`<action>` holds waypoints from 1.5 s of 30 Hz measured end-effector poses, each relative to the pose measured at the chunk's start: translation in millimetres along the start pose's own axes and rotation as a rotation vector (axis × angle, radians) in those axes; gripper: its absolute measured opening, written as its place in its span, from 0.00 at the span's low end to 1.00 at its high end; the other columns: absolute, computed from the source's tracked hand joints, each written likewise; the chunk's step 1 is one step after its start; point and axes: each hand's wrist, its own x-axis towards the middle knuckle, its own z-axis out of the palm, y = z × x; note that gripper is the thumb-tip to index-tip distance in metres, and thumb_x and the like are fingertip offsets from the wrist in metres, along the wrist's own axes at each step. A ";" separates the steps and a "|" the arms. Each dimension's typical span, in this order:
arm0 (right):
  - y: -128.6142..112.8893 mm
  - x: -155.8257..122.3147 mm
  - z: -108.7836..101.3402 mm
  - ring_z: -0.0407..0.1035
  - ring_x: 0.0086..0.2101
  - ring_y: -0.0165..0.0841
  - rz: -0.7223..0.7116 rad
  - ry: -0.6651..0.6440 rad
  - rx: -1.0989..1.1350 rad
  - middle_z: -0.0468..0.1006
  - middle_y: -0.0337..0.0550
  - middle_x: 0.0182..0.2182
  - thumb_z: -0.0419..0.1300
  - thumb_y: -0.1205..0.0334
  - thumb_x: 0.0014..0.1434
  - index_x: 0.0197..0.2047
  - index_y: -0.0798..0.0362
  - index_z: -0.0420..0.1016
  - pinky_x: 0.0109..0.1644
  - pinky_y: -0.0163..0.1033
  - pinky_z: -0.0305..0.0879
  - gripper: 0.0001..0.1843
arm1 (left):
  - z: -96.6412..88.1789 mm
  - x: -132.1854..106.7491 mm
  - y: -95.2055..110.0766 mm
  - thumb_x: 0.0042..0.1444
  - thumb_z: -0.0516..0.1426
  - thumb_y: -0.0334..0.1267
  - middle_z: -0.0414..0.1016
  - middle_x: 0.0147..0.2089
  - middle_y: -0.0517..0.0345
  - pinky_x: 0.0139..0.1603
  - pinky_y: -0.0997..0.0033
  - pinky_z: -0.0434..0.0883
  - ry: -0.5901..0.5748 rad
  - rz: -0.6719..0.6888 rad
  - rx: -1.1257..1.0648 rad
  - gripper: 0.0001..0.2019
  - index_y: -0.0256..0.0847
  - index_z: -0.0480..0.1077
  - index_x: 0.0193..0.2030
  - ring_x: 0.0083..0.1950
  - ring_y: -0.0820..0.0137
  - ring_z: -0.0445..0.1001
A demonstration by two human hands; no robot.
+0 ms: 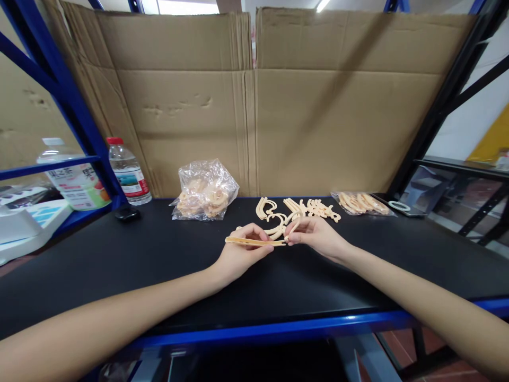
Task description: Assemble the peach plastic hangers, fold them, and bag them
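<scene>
My left hand (242, 249) is closed on a long, slightly curved, pale wooden-looking strip (242, 241), held level above the black table. Between the fingers of my right hand (314, 236) is a short pale stick (293, 229), its lower end close to the strip's right tip. Whether the two pieces touch, I cannot tell. Just behind my hands lie several loose pale curved pieces (274, 230). Farther back are a curved group (262, 208) and a row of small notched pieces (318, 208).
A clear plastic bag of pale pieces (207, 193) stands at the back left, a flatter bag (360, 203) at the back right. A red-capped bottle (129, 175) and a black mouse-like object (127, 213) are at left. Cardboard (191, 116) walls the back of the black table (167, 254).
</scene>
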 end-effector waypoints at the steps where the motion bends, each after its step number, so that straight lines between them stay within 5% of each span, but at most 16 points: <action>1: 0.5 0.0 -0.2 0.72 0.31 0.27 0.025 -0.008 0.020 0.77 0.40 0.33 0.69 0.62 0.47 0.31 0.56 0.77 0.41 0.35 0.71 0.08 | -0.1 0.0 -0.2 0.46 0.64 0.38 0.73 0.28 0.60 0.32 0.74 0.67 -0.004 0.005 0.006 0.10 0.38 0.67 0.29 0.30 0.72 0.72; 6: -0.3 -3.2 0.2 0.74 0.39 0.32 0.163 -0.129 0.126 0.78 0.47 0.41 0.68 0.59 0.49 0.32 0.57 0.75 0.47 0.39 0.72 0.11 | 0.1 -1.0 -1.7 0.47 0.63 0.38 0.73 0.27 0.61 0.30 0.74 0.67 -0.016 0.019 0.001 0.09 0.38 0.67 0.28 0.28 0.73 0.71; 10: 0.1 -5.2 0.8 0.76 0.39 0.36 0.231 -0.198 0.164 0.79 0.49 0.39 0.67 0.57 0.52 0.36 0.58 0.73 0.47 0.42 0.72 0.14 | 1.0 -2.5 -4.0 0.47 0.63 0.38 0.73 0.28 0.61 0.30 0.74 0.68 -0.043 0.028 -0.033 0.09 0.38 0.67 0.28 0.29 0.72 0.72; 29: -0.2 -5.3 3.3 0.78 0.31 0.36 0.319 -0.149 0.112 0.78 0.45 0.32 0.67 0.51 0.51 0.34 0.58 0.68 0.29 0.32 0.72 0.19 | 4.1 -3.8 -8.4 0.46 0.63 0.37 0.71 0.26 0.61 0.29 0.74 0.67 -0.054 0.014 -0.005 0.09 0.38 0.66 0.26 0.28 0.72 0.71; 45: 6.6 -6.0 16.6 0.76 0.27 0.32 0.213 -0.017 0.058 0.78 0.42 0.25 0.69 0.48 0.46 0.30 0.56 0.65 0.31 0.34 0.72 0.22 | 5.3 -6.3 -10.9 0.48 0.62 0.39 0.72 0.29 0.59 0.31 0.72 0.69 -0.062 0.073 0.029 0.09 0.38 0.67 0.27 0.30 0.71 0.72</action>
